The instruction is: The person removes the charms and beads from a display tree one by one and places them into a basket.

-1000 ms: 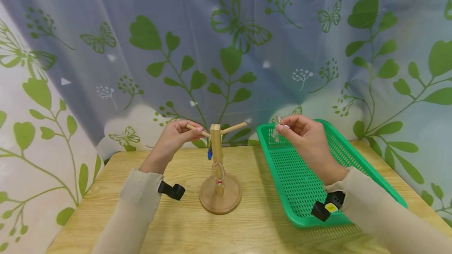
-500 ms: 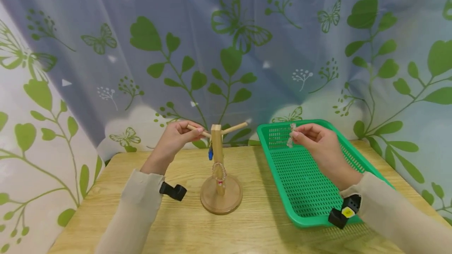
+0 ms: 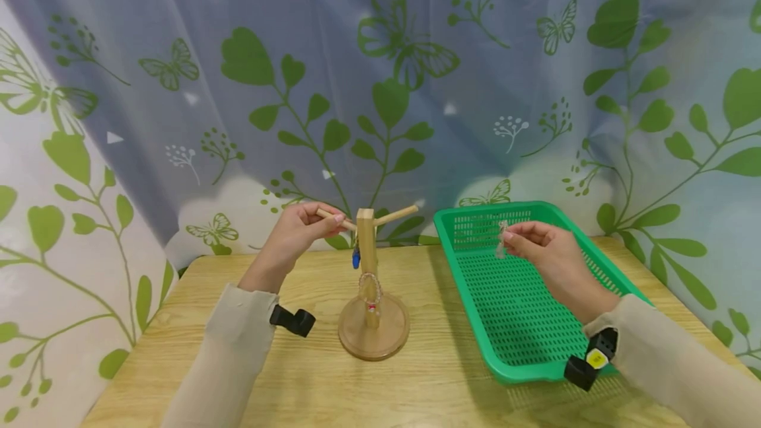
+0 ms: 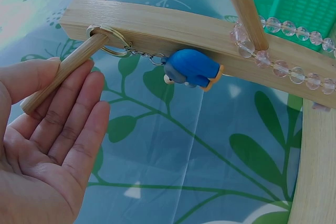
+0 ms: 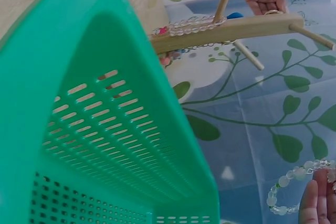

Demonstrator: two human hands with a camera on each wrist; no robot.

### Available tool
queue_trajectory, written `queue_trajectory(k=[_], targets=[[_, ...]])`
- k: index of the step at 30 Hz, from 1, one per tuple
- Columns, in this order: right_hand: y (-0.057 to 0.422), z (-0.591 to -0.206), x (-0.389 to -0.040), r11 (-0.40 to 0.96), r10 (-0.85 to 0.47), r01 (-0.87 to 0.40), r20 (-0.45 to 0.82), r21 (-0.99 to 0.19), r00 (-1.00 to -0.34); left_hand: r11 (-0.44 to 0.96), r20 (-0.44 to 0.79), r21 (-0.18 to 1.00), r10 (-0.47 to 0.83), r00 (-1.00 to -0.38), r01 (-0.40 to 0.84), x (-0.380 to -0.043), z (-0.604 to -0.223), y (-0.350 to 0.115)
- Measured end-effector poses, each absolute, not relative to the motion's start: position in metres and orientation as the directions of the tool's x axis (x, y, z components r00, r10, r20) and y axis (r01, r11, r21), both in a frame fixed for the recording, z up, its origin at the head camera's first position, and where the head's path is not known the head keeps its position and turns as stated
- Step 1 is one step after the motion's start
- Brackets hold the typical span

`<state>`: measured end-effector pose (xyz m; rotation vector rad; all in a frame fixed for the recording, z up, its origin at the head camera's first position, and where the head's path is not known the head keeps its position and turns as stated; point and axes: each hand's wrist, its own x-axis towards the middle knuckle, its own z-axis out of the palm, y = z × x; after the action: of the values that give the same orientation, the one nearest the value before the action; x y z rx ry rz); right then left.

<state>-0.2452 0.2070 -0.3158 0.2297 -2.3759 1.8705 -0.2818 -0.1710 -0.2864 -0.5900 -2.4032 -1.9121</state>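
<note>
A wooden peg stand (image 3: 366,249) rises from a round base at the table's middle. My left hand (image 3: 330,218) pinches the stand's left peg (image 4: 63,72) between thumb and fingers. From that peg hangs a blue figure keychain (image 4: 191,68) on a metal ring. A clear bead bracelet (image 3: 368,286) hangs lower on the post. My right hand (image 3: 507,233) pinches another clear bead bracelet (image 3: 501,244) above the far end of the green basket (image 3: 523,329). In the right wrist view this bracelet (image 5: 291,182) dangles beside my fingertips (image 5: 315,205).
The wooden table (image 3: 416,388) carries the stand and basket. A leaf-and-butterfly curtain (image 3: 380,84) hangs close behind it. The basket's perforated wall (image 5: 105,129) fills the right wrist view. A black wrist camera (image 3: 292,320) sits on each sleeve.
My right hand has come down and to the right with the bracelet, from above the basket's far rim to lower over its inside. The left hand has stayed on the peg.
</note>
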Motion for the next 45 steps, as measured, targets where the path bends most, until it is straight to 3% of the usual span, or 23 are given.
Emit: queue_trajectory(k=[14,23,33,45], targets=[[0.215,-0.331,-0.257,0.281,-0.044,-0.101,0.092,-0.954,-0.995,0.173,0.25,0.936,0.287,-0.924,0.307,-0.282,-0.286,-0.171],[0.228,-0.342,-0.265,0.236,-0.042,-0.098,0.091,-0.967,-0.995,0.179,0.24,0.938,0.279,-0.93,0.296,-0.281,-0.286,-0.168],[0.237,-0.342,-0.276,0.214,-0.103,-0.009,-0.013,-0.977,-0.995,0.175,0.25,0.936,0.281,-0.927,0.305,-0.281,-0.287,-0.169],[0.239,-0.351,-0.289,0.287,-0.104,0.007,-0.039,-0.958,-0.994,0.171,0.243,0.94,0.279,-0.929,0.297,-0.282,-0.287,-0.17]])
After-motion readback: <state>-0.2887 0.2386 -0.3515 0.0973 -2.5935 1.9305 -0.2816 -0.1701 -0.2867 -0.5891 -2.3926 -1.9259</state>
